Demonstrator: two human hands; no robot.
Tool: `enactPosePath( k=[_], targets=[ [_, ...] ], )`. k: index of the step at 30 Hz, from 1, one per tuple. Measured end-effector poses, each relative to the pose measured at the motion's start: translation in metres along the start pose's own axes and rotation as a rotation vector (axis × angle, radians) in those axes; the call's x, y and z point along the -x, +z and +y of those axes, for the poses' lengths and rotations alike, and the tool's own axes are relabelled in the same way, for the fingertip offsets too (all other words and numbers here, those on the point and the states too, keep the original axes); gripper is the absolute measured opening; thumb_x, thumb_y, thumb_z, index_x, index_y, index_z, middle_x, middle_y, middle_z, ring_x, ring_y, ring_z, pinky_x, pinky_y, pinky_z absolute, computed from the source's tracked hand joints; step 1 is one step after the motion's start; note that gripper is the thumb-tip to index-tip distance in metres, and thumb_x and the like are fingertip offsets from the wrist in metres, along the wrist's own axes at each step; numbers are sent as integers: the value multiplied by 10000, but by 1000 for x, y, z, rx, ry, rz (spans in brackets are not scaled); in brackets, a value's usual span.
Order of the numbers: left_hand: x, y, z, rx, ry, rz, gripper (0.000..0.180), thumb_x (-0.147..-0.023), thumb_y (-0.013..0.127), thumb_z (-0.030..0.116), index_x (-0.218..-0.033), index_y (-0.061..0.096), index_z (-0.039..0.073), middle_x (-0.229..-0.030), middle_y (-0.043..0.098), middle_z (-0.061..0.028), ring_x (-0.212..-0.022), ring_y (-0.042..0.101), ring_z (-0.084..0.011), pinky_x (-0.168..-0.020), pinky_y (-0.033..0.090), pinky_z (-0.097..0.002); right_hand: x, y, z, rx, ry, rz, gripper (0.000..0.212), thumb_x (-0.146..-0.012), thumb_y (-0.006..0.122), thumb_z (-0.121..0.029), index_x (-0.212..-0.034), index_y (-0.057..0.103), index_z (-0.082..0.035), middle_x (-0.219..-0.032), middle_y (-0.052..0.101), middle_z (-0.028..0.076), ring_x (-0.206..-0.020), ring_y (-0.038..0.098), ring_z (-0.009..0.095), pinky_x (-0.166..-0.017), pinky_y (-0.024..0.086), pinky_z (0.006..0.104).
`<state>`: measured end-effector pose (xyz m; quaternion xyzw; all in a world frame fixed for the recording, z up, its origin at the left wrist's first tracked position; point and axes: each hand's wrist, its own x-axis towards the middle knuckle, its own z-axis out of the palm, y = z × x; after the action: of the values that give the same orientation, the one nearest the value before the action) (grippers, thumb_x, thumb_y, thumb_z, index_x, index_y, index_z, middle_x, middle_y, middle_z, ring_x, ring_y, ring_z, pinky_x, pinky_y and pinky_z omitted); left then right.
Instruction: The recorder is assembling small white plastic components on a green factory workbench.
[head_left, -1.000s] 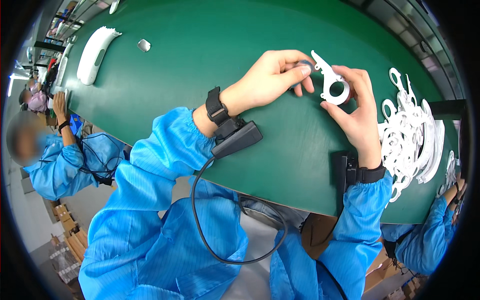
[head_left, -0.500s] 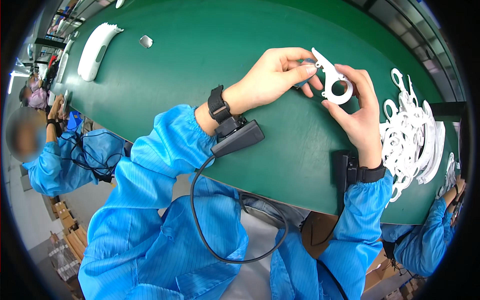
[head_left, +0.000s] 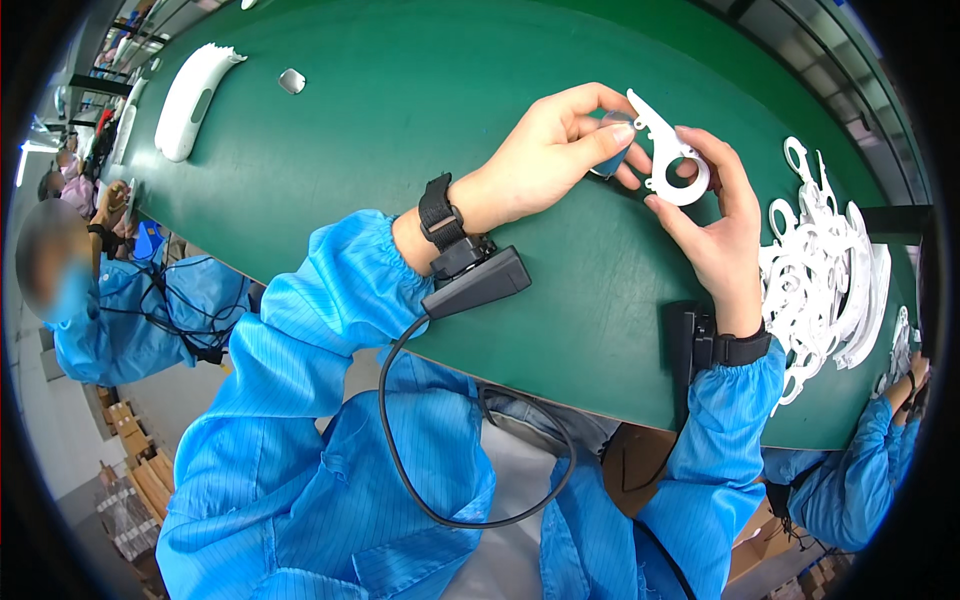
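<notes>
My right hand point(head_left: 728, 225) pinches a white plastic part point(head_left: 662, 140) by its ring end, thumb below and fingers at the far side. The part has a round hole, small tabs along its left edge and a tapered tip pointing up and away. Close beside its tabs, my left hand point(head_left: 535, 155) is closed on a small glossy blue-grey piece point(head_left: 610, 167). My left thumb and fingers cover much of that piece. Whether it touches the white part I cannot tell. Both hands are above the green table point(head_left: 400, 150).
A pile of white ring-ended parts point(head_left: 815, 270) lies right of my right hand. Farther left are a long white curved shell point(head_left: 195, 105) and a small silvery piece point(head_left: 292, 81). Cabled devices are strapped to my wrists. Co-workers in blue sit at both sides.
My left hand has risen slightly, and more of the blue-grey piece shows. The white part has shifted up a little in my right hand. The person at left has moved a hand.
</notes>
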<state>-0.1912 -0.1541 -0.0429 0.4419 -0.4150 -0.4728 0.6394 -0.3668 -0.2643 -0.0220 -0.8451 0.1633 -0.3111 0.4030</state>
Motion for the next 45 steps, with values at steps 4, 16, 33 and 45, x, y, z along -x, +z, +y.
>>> enactPosePath(
  k=[4, 16, 33, 45],
  targets=[
    [0, 1, -1, -5, 10, 9, 231, -1003, 517, 166, -1172, 525, 8, -1024, 686, -159, -893, 667, -203, -822, 526, -331, -1, 0, -2, 42, 3, -4, 550, -670, 765, -8, -1192, 611, -81, -1042, 620, 48, -919, 608, 168, -722, 503, 272],
    [2, -2, 1, 13, 6, 23, 278, -926, 622, 99, -1189, 581, 18, -1093, 644, -49, -1054, 589, -142, -905, 471, -307, -2, -2, -4, 166, -142, 32, 533, -691, 749, 61, -1187, 614, -80, -975, 606, 55, -856, 592, 167, -682, 509, 276],
    [-3, -3, 0, -161, 34, -31, 378, -871, 658, 62, -1228, 544, 9, -1076, 651, -87, -1060, 587, -154, -888, 467, -295, -3, -3, -4, 234, -268, 55, 547, -692, 735, 101, -1193, 613, -82, -984, 609, 72, -850, 593, 196, -689, 519, 298],
    [3, -53, 37, -359, -27, 145, 409, -890, 458, 25, -1298, 484, 31, -832, 586, -28, -623, 507, -80, -570, 435, -240, -1, -1, 9, 85, 2, 112, 548, -714, 760, -17, -1230, 575, -36, -971, 598, 34, -810, 550, 113, -714, 467, 250]
  ],
)
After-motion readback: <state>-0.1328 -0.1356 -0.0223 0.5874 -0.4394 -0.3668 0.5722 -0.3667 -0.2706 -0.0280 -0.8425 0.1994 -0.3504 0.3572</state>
